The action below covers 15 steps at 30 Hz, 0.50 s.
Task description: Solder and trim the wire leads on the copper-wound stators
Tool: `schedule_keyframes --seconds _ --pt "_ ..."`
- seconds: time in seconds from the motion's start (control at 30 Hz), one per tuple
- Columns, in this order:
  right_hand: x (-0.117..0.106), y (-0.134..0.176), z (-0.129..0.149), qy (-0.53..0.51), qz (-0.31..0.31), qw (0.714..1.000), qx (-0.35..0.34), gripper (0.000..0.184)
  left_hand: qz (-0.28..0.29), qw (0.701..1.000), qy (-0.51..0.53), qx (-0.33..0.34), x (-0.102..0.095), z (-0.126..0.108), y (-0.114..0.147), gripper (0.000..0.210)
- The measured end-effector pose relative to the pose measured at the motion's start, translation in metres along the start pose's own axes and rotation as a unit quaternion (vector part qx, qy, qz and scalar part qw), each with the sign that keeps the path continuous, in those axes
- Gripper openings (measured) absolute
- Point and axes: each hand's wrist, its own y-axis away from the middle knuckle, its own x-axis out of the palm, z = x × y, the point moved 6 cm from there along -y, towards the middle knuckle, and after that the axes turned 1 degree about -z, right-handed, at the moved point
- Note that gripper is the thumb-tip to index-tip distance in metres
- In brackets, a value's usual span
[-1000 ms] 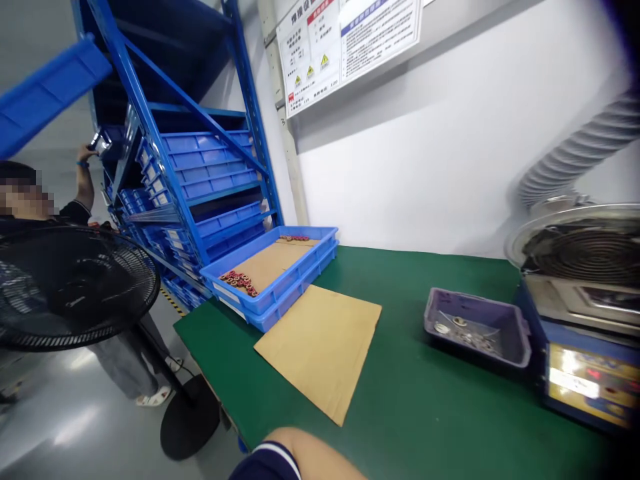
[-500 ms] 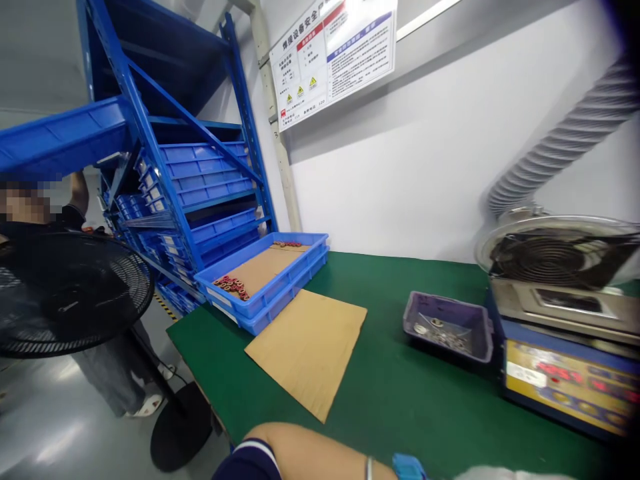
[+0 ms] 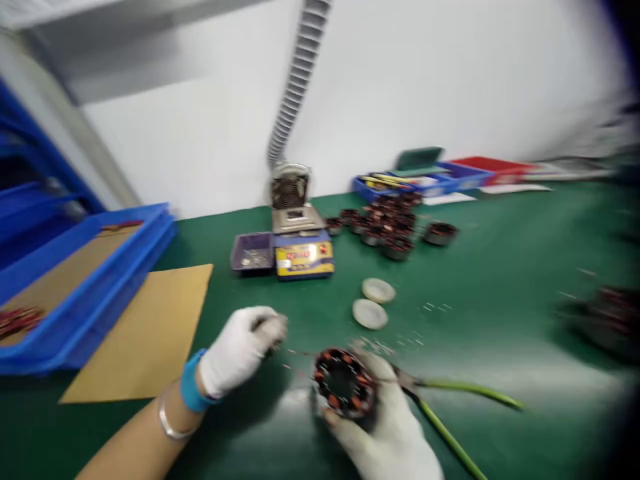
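Note:
My right hand (image 3: pixel 395 413), in a white glove, grips a stator (image 3: pixel 324 393), a ring with copper windings around its open centre. A lead wire sticks out from the stator's left side. To the left, my left hand (image 3: pixel 245 347) is gloved too, with a blue band (image 3: pixel 192 383) and a bracelet on the wrist. Its fingers are closed together above the table; what they hold, if anything, is blurred. Cutting pliers with green handles (image 3: pixel 470 387) lie just right of my right hand, jaws partly hidden by it.
Behind the hands stand a soldering pot (image 3: pixel 304 260) with a lit display and a purple bin (image 3: pixel 253 237). Stators (image 3: pixel 387 223) are heaped beyond it. Two round pale dishes (image 3: pixel 370 313), wire scraps (image 3: pixel 435 307), cardboard (image 3: pixel 150 333) and a blue tray (image 3: pixel 160 230) lie about.
The view has swung right and down from the shelf and tray. Both hands now show fully, the right one holding the stator; before, only a forearm and part of a glove showed.

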Motion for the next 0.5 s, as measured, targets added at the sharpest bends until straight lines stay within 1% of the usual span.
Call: schedule_keyframes --seconds 0.03,0.1,0.13,0.17,0.2,0.27,0.3,0.4,0.5 --pt "0.002 0.0 0.002 -0.012 -0.007 1.0 0.008 0.06 0.016 1.0 0.019 -0.005 0.003 0.005 -0.005 0.046" --pt "0.003 -0.004 0.008 -0.026 -0.032 0.999 0.007 0.063 0.083 0.995 0.046 -0.018 0.017 0.013 -0.01 0.05" --pt "0.002 -0.006 0.011 -0.026 -0.046 0.999 0.002 0.063 0.114 0.991 0.061 -0.038 0.025 0.017 -0.011 0.051" --pt "0.002 -0.007 0.014 -0.023 -0.058 0.998 -0.003 0.063 0.133 0.986 0.078 -0.069 0.032 0.022 -0.01 0.052" --pt "0.001 -0.008 0.016 -0.016 -0.068 0.998 -0.007 0.063 0.136 0.982 0.089 -0.097 0.038 0.026 -0.009 0.053" --pt "0.0 -0.01 0.016 -0.002 -0.079 0.997 -0.009 0.061 0.111 0.978 0.106 -0.139 0.044 0.032 -0.008 0.055" --pt "-0.001 -0.011 0.015 0.004 -0.078 0.997 -0.009 0.061 0.092 0.978 0.113 -0.146 0.045 0.033 -0.008 0.055" --pt "0.0 -0.008 0.006 0.023 -0.059 0.998 -0.004 0.059 0.064 0.977 0.137 -0.149 0.047 0.032 -0.006 0.052" --pt "0.002 -0.002 -0.007 0.039 -0.038 0.998 0.016 0.056 0.04 0.979 0.124 -0.157 0.046 0.028 0.0 0.046"
